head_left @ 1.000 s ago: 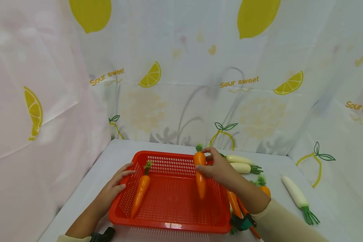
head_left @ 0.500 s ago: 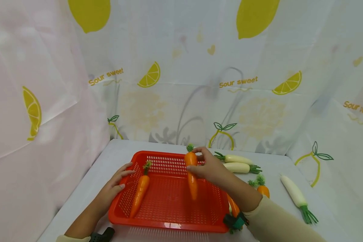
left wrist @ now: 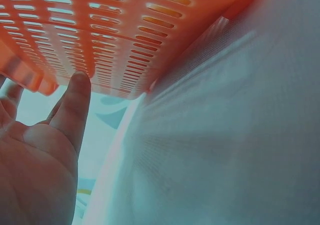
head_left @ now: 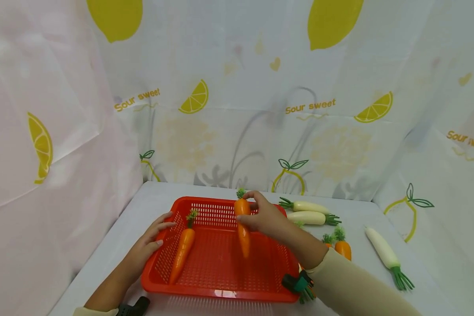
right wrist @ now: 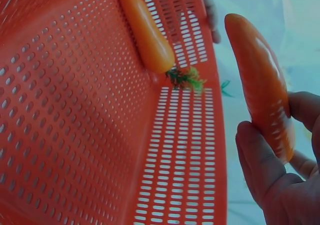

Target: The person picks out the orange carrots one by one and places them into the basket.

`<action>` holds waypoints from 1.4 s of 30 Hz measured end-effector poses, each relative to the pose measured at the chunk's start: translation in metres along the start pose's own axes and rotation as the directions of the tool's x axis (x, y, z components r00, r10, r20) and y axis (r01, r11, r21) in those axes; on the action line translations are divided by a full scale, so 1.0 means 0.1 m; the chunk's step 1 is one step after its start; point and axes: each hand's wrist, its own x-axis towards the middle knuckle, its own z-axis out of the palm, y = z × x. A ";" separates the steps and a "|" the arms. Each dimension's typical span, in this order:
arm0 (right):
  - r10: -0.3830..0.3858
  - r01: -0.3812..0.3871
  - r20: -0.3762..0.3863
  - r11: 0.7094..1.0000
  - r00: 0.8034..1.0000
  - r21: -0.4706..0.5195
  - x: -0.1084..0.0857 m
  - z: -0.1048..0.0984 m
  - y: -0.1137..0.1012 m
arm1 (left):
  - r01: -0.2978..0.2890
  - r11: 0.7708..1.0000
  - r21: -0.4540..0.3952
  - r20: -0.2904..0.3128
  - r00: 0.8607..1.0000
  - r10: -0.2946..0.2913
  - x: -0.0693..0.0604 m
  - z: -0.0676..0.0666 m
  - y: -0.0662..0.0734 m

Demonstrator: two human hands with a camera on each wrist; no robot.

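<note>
My right hand (head_left: pixel 266 219) pinches an orange carrot (head_left: pixel 243 235) between thumb and fingers, above the right half of a red plastic basket (head_left: pixel 221 295). Its leafy green top points away from me and the tip toward me. In the right wrist view the thumb and fingers press the thick end of the carrot. A second carrot (head_left: pixel 183 254) lies inside the basket along the left wall. My left hand (head_left: pixel 148 245) rests on the basket's left side with extended fingers; in the left wrist view a fingertip (left wrist: pixel 80 79) touches the slotted outer wall.
Right of the basket lie two white radishes (head_left: pixel 309 218) at the back, more carrots (head_left: pixel 342 249) partly behind my right forearm, and one white radish (head_left: pixel 389 252) farther right. Patterned cloth (head_left: pixel 221 145) walls the white table (head_left: pixel 114 245) at the back and sides.
My right hand has carried the carrot leftward over the basket, from near its right wall toward the middle. The left hand stays on the basket's left side.
</note>
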 end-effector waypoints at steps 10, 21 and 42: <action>0.030 -0.030 0.034 1.000 0.999 0.005 0.10 0.09 0.04 | 0.015 1.000 -0.008 -0.011 1.000 -0.015 0.00 0.00 -0.02; 0.063 -0.066 0.120 0.997 0.991 0.027 0.17 0.24 0.05 | -0.006 1.000 0.005 0.004 1.000 0.006 -0.01 -0.01 -0.01; 0.106 -0.115 0.180 0.993 0.978 0.039 0.29 0.57 0.01 | 0.030 1.000 0.007 -0.013 0.999 -0.030 0.00 0.00 0.04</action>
